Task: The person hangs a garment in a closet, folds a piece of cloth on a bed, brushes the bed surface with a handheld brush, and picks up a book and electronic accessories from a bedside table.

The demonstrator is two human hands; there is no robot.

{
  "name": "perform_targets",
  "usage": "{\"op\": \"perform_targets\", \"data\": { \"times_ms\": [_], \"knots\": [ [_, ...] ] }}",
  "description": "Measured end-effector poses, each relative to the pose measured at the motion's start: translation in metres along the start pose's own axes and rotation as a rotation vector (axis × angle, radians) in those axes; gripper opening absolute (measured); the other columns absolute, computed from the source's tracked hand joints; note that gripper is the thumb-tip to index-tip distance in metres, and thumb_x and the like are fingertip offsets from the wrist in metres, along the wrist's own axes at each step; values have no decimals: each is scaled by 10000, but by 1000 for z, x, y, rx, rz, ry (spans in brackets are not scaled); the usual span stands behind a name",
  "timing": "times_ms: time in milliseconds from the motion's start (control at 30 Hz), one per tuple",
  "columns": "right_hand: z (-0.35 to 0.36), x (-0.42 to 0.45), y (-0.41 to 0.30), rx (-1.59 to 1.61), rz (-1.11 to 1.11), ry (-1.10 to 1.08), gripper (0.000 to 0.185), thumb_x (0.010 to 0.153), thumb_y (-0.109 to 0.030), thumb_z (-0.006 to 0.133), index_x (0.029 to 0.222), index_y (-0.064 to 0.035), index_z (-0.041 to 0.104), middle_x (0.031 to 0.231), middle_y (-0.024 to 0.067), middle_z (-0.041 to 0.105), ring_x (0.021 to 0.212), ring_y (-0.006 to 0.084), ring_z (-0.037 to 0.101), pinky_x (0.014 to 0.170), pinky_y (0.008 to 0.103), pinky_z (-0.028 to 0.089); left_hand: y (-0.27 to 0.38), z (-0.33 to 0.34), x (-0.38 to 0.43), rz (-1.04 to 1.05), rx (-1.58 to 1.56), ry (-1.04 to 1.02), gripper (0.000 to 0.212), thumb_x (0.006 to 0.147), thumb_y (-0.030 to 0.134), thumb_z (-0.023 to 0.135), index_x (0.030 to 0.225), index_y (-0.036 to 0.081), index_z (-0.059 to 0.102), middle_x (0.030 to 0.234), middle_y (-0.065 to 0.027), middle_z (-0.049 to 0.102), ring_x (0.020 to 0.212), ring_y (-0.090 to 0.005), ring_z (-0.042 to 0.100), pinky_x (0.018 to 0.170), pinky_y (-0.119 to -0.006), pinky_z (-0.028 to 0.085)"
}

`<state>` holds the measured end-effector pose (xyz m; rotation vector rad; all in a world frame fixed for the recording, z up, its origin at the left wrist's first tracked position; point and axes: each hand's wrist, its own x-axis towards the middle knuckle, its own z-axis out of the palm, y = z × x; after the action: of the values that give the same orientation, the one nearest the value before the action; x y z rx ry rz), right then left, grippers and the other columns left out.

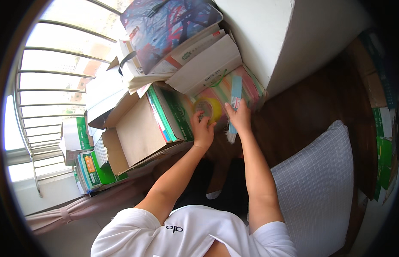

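My left hand (203, 133) has its fingers at the lower left of a roll of yellowish clear packing tape (215, 108), some of them over its ring. My right hand (240, 117) grips a flat light-blue strip (236, 88) between thumb and fingers. The strip bears a small printed label, and a tuft of white fibres (231, 137) shows at its lower end. Both hands are above a pastel striped surface (247, 78), blurred in places. Beside my left hand is a green-printed carton (178, 112).
An opened cardboard box (138, 125) is at left, near window bars (54, 72). Papers and a white envelope-like packet (205, 61) lean under a blue-red patterned case (173, 32). A checked grey cover (315, 180) stands at right, and a white panel (254, 32) rises at the back.
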<state>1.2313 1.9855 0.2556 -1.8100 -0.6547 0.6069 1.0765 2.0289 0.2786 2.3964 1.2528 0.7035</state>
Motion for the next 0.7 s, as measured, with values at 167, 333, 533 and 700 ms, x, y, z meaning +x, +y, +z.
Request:
{"op": "perform_targets", "data": {
  "times_ms": [167,333,533,700],
  "knots": [
    [-25,-28,66,-137,209,115,403,801,-314,686,1009,6,556,896,171,665,837,339,646,737,422,497,-13,3,0,-49,-52,-18,240,671,66,738,868,22,607,1147,-152,479,1086,-365,433,919,-427,375],
    [-57,-110,80,-132,329,68,410,797,-290,693,1001,28,534,920,212,644,872,359,632,762,416,484,34,54,63,-19,-217,18,269,648,39,721,904,43,637,1115,-142,493,1071,-368,437,901,-454,395],
    [-42,-73,25,-59,128,-13,336,801,-245,689,907,22,515,829,217,640,803,389,635,676,422,481,54,64,90,-33,-128,-36,461,700,61,690,1147,67,574,1281,-182,446,1222,-399,370,1017,-439,353],
    [-42,-45,-16,-41,19,-107,337,801,-266,676,918,7,517,820,207,643,784,370,643,651,411,486,75,-61,42,144,-478,-335,414,749,48,646,1152,35,553,1246,-188,487,1143,-354,490,966,-395,417]
  ]
}}
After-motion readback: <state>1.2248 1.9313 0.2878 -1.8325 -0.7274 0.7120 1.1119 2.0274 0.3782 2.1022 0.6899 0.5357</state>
